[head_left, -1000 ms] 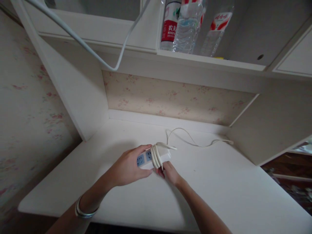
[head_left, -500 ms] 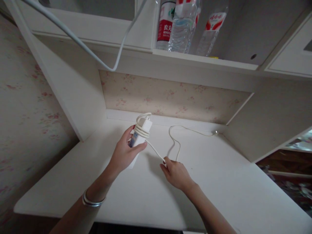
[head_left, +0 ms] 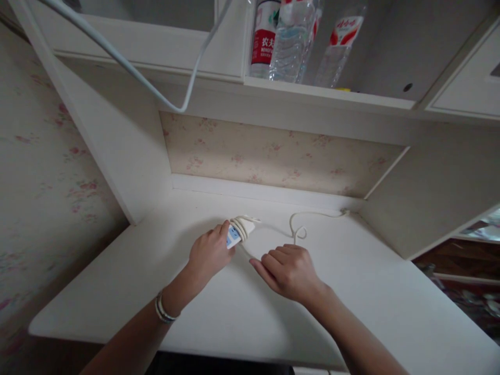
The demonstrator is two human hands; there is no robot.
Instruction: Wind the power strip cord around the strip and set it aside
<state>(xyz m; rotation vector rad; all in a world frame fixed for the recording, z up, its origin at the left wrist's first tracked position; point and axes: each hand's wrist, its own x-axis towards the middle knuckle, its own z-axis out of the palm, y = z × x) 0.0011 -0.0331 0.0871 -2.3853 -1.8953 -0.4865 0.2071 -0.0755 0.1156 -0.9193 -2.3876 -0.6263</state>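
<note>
Gripped in my left hand (head_left: 211,252) is a white power strip (head_left: 233,237) with blue socket faces, tilted above the desk. Several turns of its cream cord (head_left: 239,227) are wound around the far end. My right hand (head_left: 289,273) is closed on the cord, a short way to the right of the strip. A stretch of cord runs between the two hands. Beyond my right hand the cord makes a small loop and trails over the desktop to the back right corner. My left palm hides the near part of the strip.
The white desk (head_left: 219,323) has side panels and a floral wall panel (head_left: 265,153) behind it. Overhead, a shelf (head_left: 332,98) holds several plastic bottles (head_left: 289,47). A thick bent white tube (head_left: 128,70) hangs at upper left.
My left hand has turned the power strip over to the right and lowered its far end, so its sockets now face me. My right hand has shifted right, and the loose cord has a new loop.
</note>
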